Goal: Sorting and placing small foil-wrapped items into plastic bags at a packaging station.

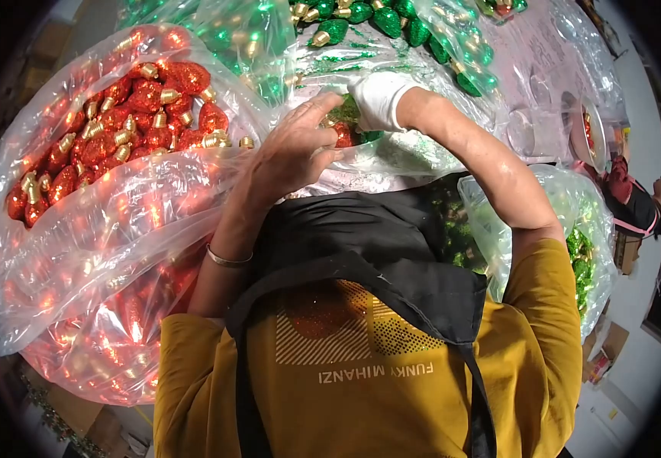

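Observation:
Between my hands is a small cluster of red and green glittery bulb ornaments (pixel 345 122), low over the table's near edge. My left hand (pixel 298 145), bare, curls its fingers and thumb against the cluster's left side. Wearing a white glove, my right hand (pixel 380 102) closes on its right side and top. The hands hide much of the cluster, so I cannot tell how the pieces are joined or packed. Left of my left hand, a big clear plastic bag (pixel 117 191) lies open, showing many red glitter bulbs (pixel 147 98) with gold caps.
Green glitter bulbs (pixel 386 21) lie at the far side of the plastic-covered table (pixel 525 69), beside a clear bag of green ones (pixel 231 38). Another bag with green ornaments (pixel 581 256) stands at my right. A round container (pixel 588 130) and a person (pixel 636 195) are farther right.

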Action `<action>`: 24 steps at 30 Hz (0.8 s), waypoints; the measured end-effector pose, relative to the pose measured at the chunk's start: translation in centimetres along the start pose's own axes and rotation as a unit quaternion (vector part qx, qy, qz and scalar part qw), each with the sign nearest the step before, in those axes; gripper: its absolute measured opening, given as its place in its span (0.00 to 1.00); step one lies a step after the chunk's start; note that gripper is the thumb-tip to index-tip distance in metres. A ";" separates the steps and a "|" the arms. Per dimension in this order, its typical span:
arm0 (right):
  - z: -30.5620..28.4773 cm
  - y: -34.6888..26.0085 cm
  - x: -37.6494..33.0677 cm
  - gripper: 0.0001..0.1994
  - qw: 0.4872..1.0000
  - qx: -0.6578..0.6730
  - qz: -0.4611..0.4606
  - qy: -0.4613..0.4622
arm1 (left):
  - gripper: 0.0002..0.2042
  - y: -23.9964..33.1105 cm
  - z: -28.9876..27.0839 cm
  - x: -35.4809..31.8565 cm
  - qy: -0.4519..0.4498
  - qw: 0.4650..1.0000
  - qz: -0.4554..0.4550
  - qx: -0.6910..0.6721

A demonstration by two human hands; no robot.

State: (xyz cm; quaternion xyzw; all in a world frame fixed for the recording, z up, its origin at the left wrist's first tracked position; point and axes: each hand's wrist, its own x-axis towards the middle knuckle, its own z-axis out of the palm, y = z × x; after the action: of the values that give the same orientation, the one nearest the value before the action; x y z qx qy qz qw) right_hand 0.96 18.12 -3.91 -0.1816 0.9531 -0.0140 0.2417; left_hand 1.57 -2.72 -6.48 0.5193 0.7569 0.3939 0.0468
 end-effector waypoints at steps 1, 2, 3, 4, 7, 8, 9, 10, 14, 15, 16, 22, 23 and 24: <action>0.2 -0.1 0.1 0.16 1.000 0.018 -0.014 -0.007 | 0.08 0.0 -0.1 0.0 -0.003 1.000 0.001 -0.006; 0.3 -0.1 0.2 0.18 0.999 0.036 -0.029 -0.015 | 0.08 0.0 -0.2 -0.1 0.003 1.000 -0.003 -0.007; 0.3 -0.1 0.3 0.20 0.997 0.053 -0.042 -0.024 | 0.08 -0.2 -0.2 -0.3 0.002 1.000 -0.002 -0.009; 0.3 -0.1 0.4 0.20 0.997 0.048 -0.045 -0.029 | 0.08 -0.3 -0.2 -0.4 0.002 1.000 -0.001 -0.011; -0.7 -1.0 -0.2 0.12 1.000 0.002 -0.011 -0.020 | 0.07 -0.2 -0.3 -0.5 0.010 1.000 -0.008 -0.024; -1.1 -1.3 -0.3 0.12 1.000 -0.002 -0.016 -0.025 | 0.07 0.0 -0.5 -0.5 0.009 0.999 -0.011 -0.033; -1.5 -1.6 -0.6 0.13 0.999 -0.012 0.010 -0.035 | 0.07 0.1 -0.6 -0.6 0.006 0.999 -0.014 -0.042; -1.8 -1.8 -0.8 0.14 0.998 -0.021 0.035 -0.043 | 0.07 0.0 -0.7 -0.7 0.011 0.999 -0.018 -0.043; -1.2 -1.7 -1.0 0.15 0.994 -0.052 0.090 -0.020 | 0.07 -0.1 -1.0 -0.3 -0.002 0.998 -0.022 -0.054; -1.0 -1.7 -0.9 0.15 0.993 -0.063 0.101 -0.004 | 0.07 0.1 -1.1 -0.2 -0.005 0.998 -0.022 -0.062; -1.1 -1.7 -0.8 0.15 0.993 -0.059 0.103 -0.003 | 0.07 0.3 -1.3 -0.1 -0.008 0.997 -0.022 -0.069; -0.9 -1.6 -0.9 0.14 0.992 0.064 0.110 -0.001 | 0.07 0.2 -0.5 0.3 -0.013 0.998 -0.019 -0.063; -0.7 -1.5 -1.1 0.14 0.988 0.101 0.110 0.043 | 0.07 0.2 -0.3 0.3 -0.007 0.999 -0.019 -0.049; -0.6 -1.4 -1.1 0.14 0.987 0.106 0.112 0.046 | 0.07 0.1 -0.2 0.2 -0.001 0.999 -0.019 -0.035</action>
State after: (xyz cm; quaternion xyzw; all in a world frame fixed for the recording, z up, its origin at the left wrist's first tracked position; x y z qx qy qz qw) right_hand 2.07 17.17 -2.66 -0.0461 0.9707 -0.0958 0.2157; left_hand 1.47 -2.64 -6.16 0.5036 0.7520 0.4188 0.0736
